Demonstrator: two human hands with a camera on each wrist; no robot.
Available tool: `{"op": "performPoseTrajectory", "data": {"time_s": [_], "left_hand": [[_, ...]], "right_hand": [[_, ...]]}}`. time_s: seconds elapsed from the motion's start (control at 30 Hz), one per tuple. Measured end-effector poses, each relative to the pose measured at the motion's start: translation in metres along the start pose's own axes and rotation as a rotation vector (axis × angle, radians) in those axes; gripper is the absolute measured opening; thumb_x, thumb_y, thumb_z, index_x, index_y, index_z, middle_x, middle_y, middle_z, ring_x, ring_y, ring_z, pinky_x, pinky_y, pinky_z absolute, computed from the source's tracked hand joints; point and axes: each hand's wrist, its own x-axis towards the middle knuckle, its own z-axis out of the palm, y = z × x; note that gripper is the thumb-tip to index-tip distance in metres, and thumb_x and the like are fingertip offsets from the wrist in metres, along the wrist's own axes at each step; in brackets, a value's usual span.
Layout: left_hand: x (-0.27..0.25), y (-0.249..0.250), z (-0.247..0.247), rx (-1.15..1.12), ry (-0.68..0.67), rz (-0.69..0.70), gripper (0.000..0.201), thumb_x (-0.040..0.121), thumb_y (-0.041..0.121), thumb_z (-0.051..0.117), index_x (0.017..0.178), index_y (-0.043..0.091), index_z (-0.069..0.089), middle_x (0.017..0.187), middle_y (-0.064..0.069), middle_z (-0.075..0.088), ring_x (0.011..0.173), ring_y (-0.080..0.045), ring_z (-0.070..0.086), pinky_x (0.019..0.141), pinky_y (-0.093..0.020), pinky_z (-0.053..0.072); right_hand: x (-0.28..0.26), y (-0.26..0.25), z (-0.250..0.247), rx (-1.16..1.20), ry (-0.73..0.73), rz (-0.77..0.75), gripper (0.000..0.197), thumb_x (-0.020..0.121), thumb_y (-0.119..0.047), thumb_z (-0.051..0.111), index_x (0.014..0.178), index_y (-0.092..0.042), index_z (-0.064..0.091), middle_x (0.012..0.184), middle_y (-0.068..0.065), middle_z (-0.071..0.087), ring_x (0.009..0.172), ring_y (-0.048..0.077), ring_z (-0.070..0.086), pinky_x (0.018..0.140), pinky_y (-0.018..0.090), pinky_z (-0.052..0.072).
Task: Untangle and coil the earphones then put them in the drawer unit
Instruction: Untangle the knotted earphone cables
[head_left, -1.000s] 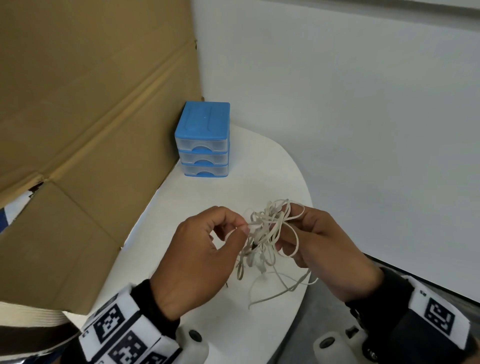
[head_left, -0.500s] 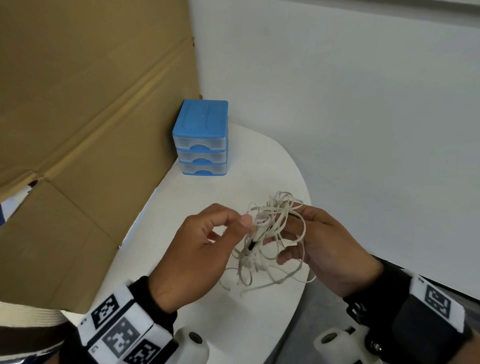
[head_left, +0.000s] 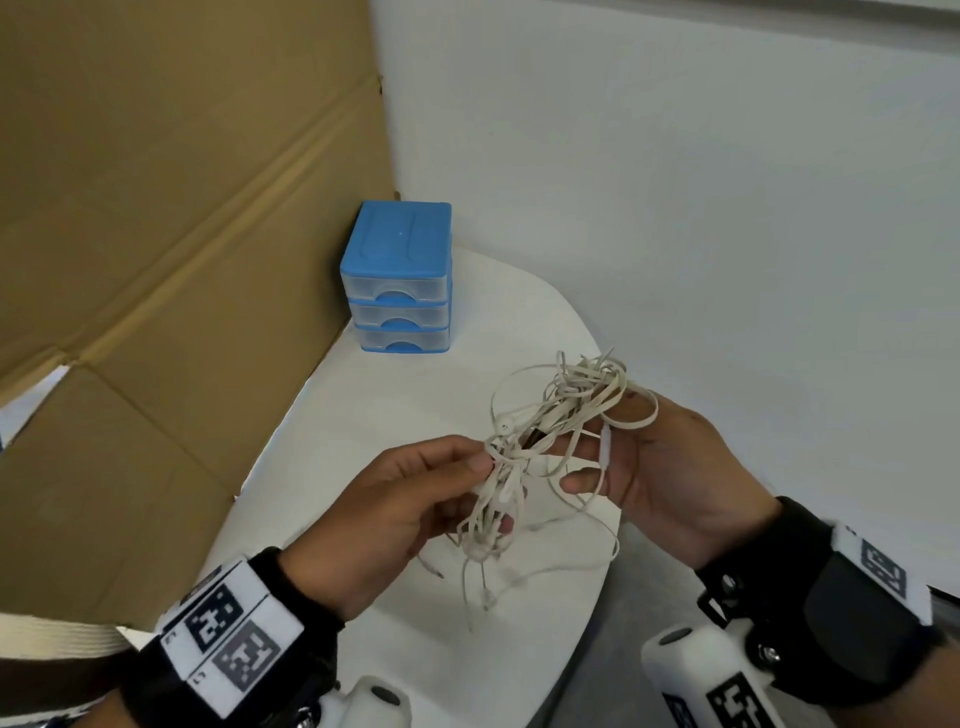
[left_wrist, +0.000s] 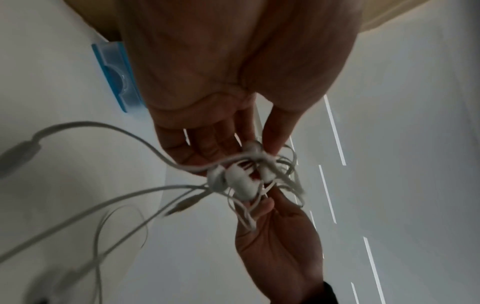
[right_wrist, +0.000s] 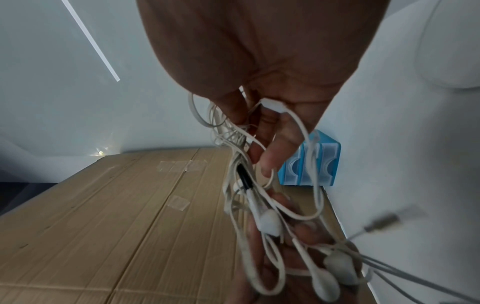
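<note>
A white rounded surface (head_left: 395, 415) filled the middle of the head view, its curved edge running from 12 o'clock round to 5 o'clock. A large flattened cardboard sheet (head_left: 171, 249) stood against it from 8 to 11 o'clock, creased and folded, with clear tape patches visible in the right wrist view. A pale wall (head_left: 701, 208) rose at 1 to 3 o'clock.

Blurred jack plug (right_wrist: 384, 223) (motion-smeared); both forearms cropped.
</note>
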Motion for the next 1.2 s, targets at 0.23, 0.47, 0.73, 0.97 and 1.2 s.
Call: {"op": "performPoseTrajectory", "data": {"time_s": [0.23, 0.47, 0.73, 0.97, 1.2], "left_hand": [[-0.001, 0.005, -0.003, 0.125, 0.024, 0.097, 0.033, 0.069, 0.004, 0.083, 0.100, 0.005, 0.073, 0.094, -0.016, 0.075, 0.077, -0.017, 0.070, 0.067, -0.023, 0.056], [-0.004, 0.017, -0.001, 0.315, 0.178, 0.322, 0.017, 0.061, 0.021, 0.079, 0.077, 0.015, 0.078, 0.087, -0.004, 0.077, 0.076, -0.024, 0.071, 0.073, -0.031, 0.057], [-0.007, 0.021, 0.001, 0.381, 0.217, 0.438, 0.034, 0.049, 0.018, 0.094, 0.073, 0.013, 0.070, 0.069, -0.003, 0.073, 0.059, -0.015, 0.062, 0.060, -0.025, 0.053], [-0.008, 0.021, 0.000, 0.480, 0.245, 0.500, 0.022, 0.061, 0.037, 0.082, 0.075, 0.024, 0.071, 0.086, 0.003, 0.074, 0.080, -0.017, 0.068, 0.071, -0.041, 0.053], [-0.009, 0.026, 0.002, 0.396, 0.110, 0.379, 0.009, 0.085, 0.018, 0.070, 0.094, 0.019, 0.070, 0.087, -0.008, 0.074, 0.082, -0.034, 0.066, 0.080, -0.041, 0.053]], "right_hand": [[0.002, 0.000, -0.006, -0.001, 0.006, -0.013, 0.032, 0.077, -0.025, 0.055, 0.101, -0.007, 0.067, 0.091, 0.015, 0.072, 0.074, 0.029, 0.072, 0.046, 0.026, 0.054], [0.005, 0.002, -0.007, 0.007, -0.061, -0.051, 0.071, 0.049, -0.046, 0.088, 0.106, -0.008, 0.069, 0.106, 0.022, 0.070, 0.088, 0.034, 0.072, 0.049, 0.028, 0.055], [0.002, -0.001, -0.007, 0.052, -0.131, -0.071, 0.054, 0.059, -0.041, 0.084, 0.102, -0.010, 0.071, 0.101, 0.018, 0.072, 0.087, 0.031, 0.073, 0.051, 0.027, 0.056], [0.001, -0.005, -0.007, 0.084, -0.166, -0.078, 0.050, 0.061, -0.038, 0.083, 0.102, -0.010, 0.072, 0.098, 0.015, 0.073, 0.086, 0.031, 0.073, 0.053, 0.028, 0.057], [-0.005, -0.008, 0.002, -0.053, -0.102, -0.060, 0.049, 0.069, -0.030, 0.081, 0.105, -0.001, 0.066, 0.096, 0.020, 0.071, 0.083, 0.034, 0.073, 0.050, 0.030, 0.057]]}}
